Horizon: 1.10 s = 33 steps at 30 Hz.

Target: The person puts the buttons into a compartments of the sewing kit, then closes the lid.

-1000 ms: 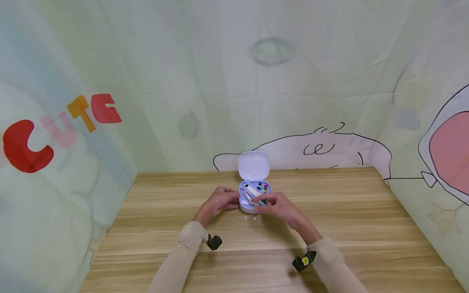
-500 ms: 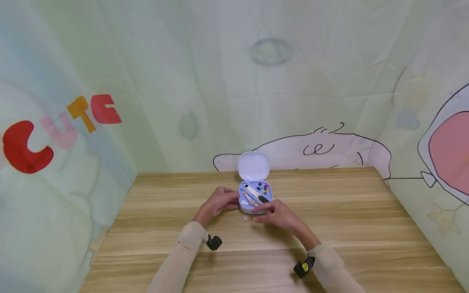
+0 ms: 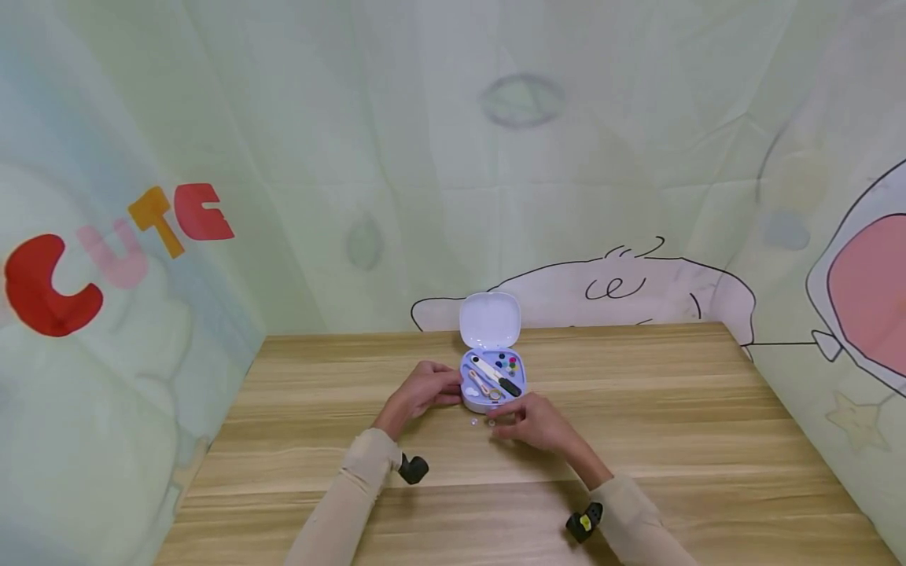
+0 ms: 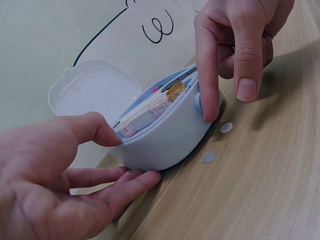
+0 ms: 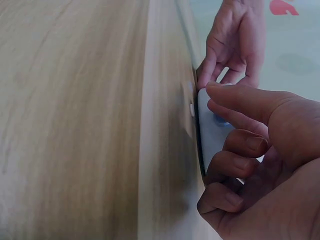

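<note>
A pale blue sewing kit box stands on the table with its white lid raised. My left hand holds its left side, thumb on the rim and fingers against the lower wall in the left wrist view. Just in front of the box is my right hand, forefinger stretched down beside the round blue latch and thumb apart, nothing between them. Two small pale buttons, one button nearer the right fingers and another button, lie on the wood below the front wall.
Inside the box are a gold thimble, a tape measure, a black-handled tool and several coloured buttons. The wooden table meets a printed cloth behind the box.
My right hand has drawn back from over the box to its front edge, uncovering the black-handled tool. The button near it was hidden half a second ago and shows again. My left hand stays.
</note>
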{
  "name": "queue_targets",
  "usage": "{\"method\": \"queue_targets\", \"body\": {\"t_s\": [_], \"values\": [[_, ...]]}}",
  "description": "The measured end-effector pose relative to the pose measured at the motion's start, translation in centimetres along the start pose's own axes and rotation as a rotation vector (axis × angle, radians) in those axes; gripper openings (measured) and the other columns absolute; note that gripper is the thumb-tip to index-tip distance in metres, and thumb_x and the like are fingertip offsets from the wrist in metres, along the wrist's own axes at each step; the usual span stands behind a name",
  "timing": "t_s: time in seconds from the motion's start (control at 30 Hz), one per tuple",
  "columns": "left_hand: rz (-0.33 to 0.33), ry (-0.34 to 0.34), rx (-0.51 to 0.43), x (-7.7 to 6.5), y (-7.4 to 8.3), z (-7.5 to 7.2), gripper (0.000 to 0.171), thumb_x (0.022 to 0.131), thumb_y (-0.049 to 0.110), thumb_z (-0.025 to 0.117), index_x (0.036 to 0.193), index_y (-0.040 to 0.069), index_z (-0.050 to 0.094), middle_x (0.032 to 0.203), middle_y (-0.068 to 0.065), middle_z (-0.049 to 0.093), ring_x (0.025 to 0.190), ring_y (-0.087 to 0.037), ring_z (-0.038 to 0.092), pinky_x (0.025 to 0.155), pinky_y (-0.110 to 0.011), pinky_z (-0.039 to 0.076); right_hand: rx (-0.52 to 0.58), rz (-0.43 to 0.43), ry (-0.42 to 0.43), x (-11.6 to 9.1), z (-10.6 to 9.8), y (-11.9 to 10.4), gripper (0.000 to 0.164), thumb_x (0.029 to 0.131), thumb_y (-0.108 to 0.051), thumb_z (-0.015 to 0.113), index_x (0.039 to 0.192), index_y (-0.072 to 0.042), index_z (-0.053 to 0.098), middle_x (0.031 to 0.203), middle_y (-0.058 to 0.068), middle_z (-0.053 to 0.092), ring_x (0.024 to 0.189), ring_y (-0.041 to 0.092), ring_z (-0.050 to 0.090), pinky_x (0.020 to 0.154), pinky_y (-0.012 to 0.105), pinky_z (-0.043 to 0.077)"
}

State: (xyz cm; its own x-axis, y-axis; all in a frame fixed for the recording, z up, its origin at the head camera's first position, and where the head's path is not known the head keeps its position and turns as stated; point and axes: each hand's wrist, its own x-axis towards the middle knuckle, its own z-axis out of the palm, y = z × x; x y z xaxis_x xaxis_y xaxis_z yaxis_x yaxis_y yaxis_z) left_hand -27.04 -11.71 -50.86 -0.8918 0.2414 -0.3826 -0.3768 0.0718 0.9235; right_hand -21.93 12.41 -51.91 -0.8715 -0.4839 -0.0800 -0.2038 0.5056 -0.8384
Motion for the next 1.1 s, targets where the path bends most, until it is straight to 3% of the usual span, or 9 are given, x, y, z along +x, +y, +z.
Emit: {"method": "queue_targets", "body": {"t_s": [0.43,0.73,1.1], "values": [[0.015,-0.007,-0.007,0.15,-0.19,-0.14,0.035,0.101,0.002,0.061,0.129,-0.019,0.056,0.112,-0.026,0.070,0.095,-0.025,0.072,0.088,-0.038,0.063,-0.062,-0.009,0.027,-0.01,0.55,0.55,0.019,0.087,-0.013,0.083,0.105,-0.011,0.083,0.064,-0.010,0.056,0.055,0.004,0.045,0.046,0.017,0.035],[0.010,-0.007,-0.012,0.09,-0.16,-0.10,0.034,0.101,0.003,0.062,0.128,-0.017,0.058,0.111,-0.024,0.070,0.095,-0.025,0.072,0.089,-0.039,0.063,-0.060,-0.005,0.055,0.07,0.68,0.54,0.013,0.085,-0.012,0.086,0.097,-0.012,0.084,0.096,-0.003,0.076,0.069,0.007,0.050,0.055,0.020,0.041],[-0.001,0.003,0.007,0.05,0.03,-0.08,0.033,0.102,0.005,0.062,0.128,-0.015,0.059,0.114,-0.025,0.069,0.100,-0.028,0.071,0.093,-0.043,0.061,-0.096,0.015,0.108,0.17,1.03,0.40,0.009,0.084,-0.014,0.087,0.092,-0.015,0.084,0.097,-0.003,0.076,0.073,0.011,0.050,0.058,0.023,0.040]]}}
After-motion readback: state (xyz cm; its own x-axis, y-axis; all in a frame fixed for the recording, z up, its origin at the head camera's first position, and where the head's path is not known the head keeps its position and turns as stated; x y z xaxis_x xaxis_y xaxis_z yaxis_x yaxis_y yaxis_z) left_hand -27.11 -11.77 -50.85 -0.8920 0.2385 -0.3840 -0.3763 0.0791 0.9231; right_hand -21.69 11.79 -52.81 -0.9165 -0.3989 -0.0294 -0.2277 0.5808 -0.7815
